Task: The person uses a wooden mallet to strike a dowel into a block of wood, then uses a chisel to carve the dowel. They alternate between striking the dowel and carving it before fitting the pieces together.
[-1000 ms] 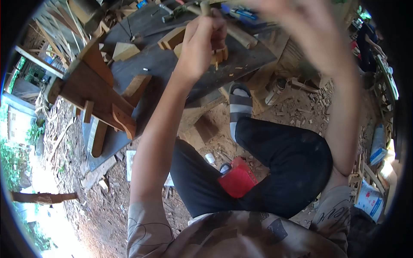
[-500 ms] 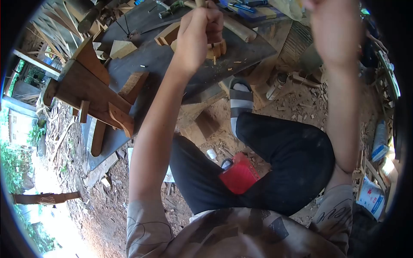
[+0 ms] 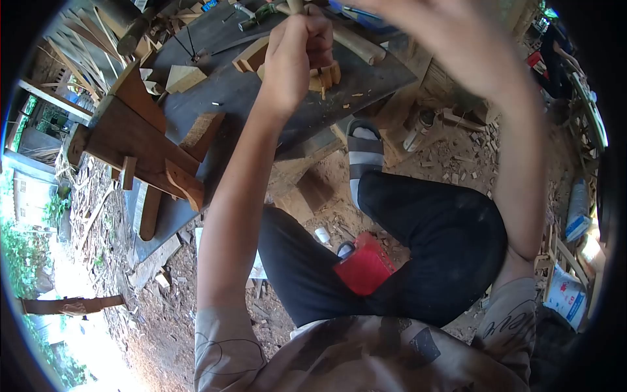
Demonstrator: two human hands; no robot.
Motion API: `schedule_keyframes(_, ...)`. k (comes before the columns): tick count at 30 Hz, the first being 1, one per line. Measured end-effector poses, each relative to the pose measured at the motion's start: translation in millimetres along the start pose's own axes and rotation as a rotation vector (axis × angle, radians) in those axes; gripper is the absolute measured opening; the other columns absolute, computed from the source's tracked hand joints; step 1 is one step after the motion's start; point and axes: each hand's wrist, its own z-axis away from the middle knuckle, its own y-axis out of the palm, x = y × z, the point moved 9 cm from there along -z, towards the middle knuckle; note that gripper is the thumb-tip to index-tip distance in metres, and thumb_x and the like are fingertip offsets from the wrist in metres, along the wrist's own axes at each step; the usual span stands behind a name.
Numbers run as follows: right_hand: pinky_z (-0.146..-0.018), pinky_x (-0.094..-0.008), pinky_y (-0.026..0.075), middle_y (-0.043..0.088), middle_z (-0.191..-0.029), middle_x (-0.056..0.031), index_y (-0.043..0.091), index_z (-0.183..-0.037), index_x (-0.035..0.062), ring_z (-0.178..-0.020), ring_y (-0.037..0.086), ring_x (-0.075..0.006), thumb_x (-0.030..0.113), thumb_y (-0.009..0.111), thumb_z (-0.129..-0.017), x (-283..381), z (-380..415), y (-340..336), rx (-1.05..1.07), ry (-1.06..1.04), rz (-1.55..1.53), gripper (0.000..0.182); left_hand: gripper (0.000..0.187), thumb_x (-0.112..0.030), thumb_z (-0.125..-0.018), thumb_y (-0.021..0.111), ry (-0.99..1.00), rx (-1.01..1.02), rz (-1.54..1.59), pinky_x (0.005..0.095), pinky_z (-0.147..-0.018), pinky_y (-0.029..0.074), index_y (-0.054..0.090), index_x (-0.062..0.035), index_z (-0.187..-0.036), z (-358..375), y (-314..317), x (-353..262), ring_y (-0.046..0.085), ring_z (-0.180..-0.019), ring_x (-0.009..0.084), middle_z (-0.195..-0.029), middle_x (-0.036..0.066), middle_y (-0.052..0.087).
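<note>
My left hand (image 3: 295, 55) is closed in a fist around a wooden-handled chisel (image 3: 296, 7), its handle top showing above the fist. Below the fist, a small carved wood piece (image 3: 332, 75) lies on the dark work board (image 3: 366, 81); the chisel's lower end is mostly hidden. My right hand (image 3: 450, 49) is raised at the top of the view, up and to the right of the left hand. It is smeared by motion and its fingers run off the top edge, so anything in them is hidden.
A curved wood block (image 3: 251, 55) and a round wooden rod (image 3: 359, 44) lie by the left hand. A brown wooden assembly (image 3: 134, 140) stands at the left. Between my legs is a red plastic stool (image 3: 366, 264). Wood scraps cover the ground.
My right hand has swung left across the top of the view, toward the left hand. The left hand keeps its hold on the chisel in nearly the same place.
</note>
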Motion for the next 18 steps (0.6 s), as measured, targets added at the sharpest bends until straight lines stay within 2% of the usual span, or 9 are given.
schedule_keyframes(2,-0.047,-0.0261,0.033,0.046,-0.069,0.0017,0.064,-0.106,0.0028,-0.051,0.039,-0.0079,0.052,0.051,-0.108,35,11,-20,-0.3,-0.198,-0.046,0.051,0.032,-0.025,-0.101,0.042,0.007,-0.022,0.002,0.0297,-0.059,0.028,0.03,-0.0117,-0.074,0,-3,3,0.027,-0.06,0.0111,-0.069,-0.002,0.027)
schedule_keyframes(5,-0.047,-0.0254,0.033,0.046,-0.067,0.0015,0.066,-0.105,0.0021,-0.052,0.04,-0.0074,0.053,0.048,-0.109,23,2,-26,-0.132,-0.094,-0.105,0.054,0.033,-0.025,-0.101,0.042,0.003,0.021,0.011,0.0301,-0.06,0.029,0.029,-0.0112,-0.074,-2,-2,2,0.028,-0.061,0.0118,-0.069,-0.002,0.027)
schedule_keyframes(6,-0.046,-0.0251,0.032,0.044,-0.067,0.0019,0.066,-0.105,0.0021,-0.052,0.039,-0.0071,0.053,0.048,-0.109,-2,-4,0,-0.014,0.006,-0.097,0.055,0.033,-0.024,-0.102,0.041,0.002,0.028,0.009,0.0301,-0.061,0.03,0.029,-0.0109,-0.075,-2,-3,2,0.028,-0.061,0.0118,-0.069,-0.002,0.027)
schedule_keyframes(9,-0.044,-0.0253,0.029,0.04,-0.064,0.0037,0.066,-0.102,0.0021,-0.049,0.034,-0.0058,0.054,0.048,-0.109,-27,1,12,0.059,0.026,0.12,0.056,0.032,-0.024,-0.102,0.042,0.013,0.041,0.034,0.0302,-0.06,0.03,0.031,-0.0113,-0.074,-5,-2,3,0.028,-0.06,0.0116,-0.069,-0.002,0.028)
schedule_keyframes(11,-0.044,-0.0251,0.028,0.04,-0.065,0.004,0.065,-0.105,0.0018,-0.048,0.033,-0.0051,0.056,0.045,-0.109,7,4,-21,-0.171,-0.053,-0.057,0.058,0.032,-0.024,-0.102,0.042,0.024,0.01,0.041,0.0299,-0.059,0.029,0.032,-0.0118,-0.074,-1,-2,2,0.028,-0.06,0.0111,-0.068,-0.002,0.029)
schedule_keyframes(12,-0.044,-0.0247,0.028,0.041,-0.066,0.0042,0.064,-0.108,0.0016,-0.048,0.032,-0.0047,0.057,0.044,-0.109,21,8,-30,-0.291,-0.121,-0.146,0.059,0.057,-0.062,-0.107,0.042,-0.024,0.091,0.09,0.0324,-0.056,0.038,0.047,-0.009,-0.087,4,0,11,0.038,-0.056,0.0141,-0.073,0.001,0.039)
schedule_keyframes(14,-0.044,-0.0238,0.027,0.041,-0.068,0.0046,0.062,-0.115,0.0012,-0.047,0.03,-0.0039,0.058,0.041,-0.109,18,8,-36,-0.381,-0.174,-0.25,0.061,0.057,-0.061,-0.107,0.042,-0.007,0.122,0.08,0.0333,-0.057,0.039,0.047,-0.0088,-0.086,5,-3,13,0.04,-0.057,0.0152,-0.072,0.001,0.04)
schedule_keyframes(16,-0.049,-0.0268,0.034,0.042,-0.067,0.0037,0.063,-0.114,0.0013,-0.052,0.037,-0.0071,0.059,0.047,-0.108,-2,0,-5,-0.031,0.051,-0.012,0.06,0.057,-0.061,-0.107,0.042,0.013,0.119,0.079,0.0341,-0.057,0.04,0.047,-0.0089,-0.084,-1,-7,17,0.041,-0.057,0.0161,-0.072,0.002,0.04)
schedule_keyframes(18,-0.052,-0.028,0.037,0.041,-0.065,0.0036,0.066,-0.109,0.001,-0.054,0.039,-0.0084,0.059,0.05,-0.106,-27,-1,17,0.131,0.115,0.318,0.06,0.058,-0.061,-0.107,0.042,0.017,0.069,0.079,0.0347,-0.057,0.04,0.047,-0.0091,-0.083,-6,-16,23,0.042,-0.058,0.0167,-0.072,0.002,0.041)
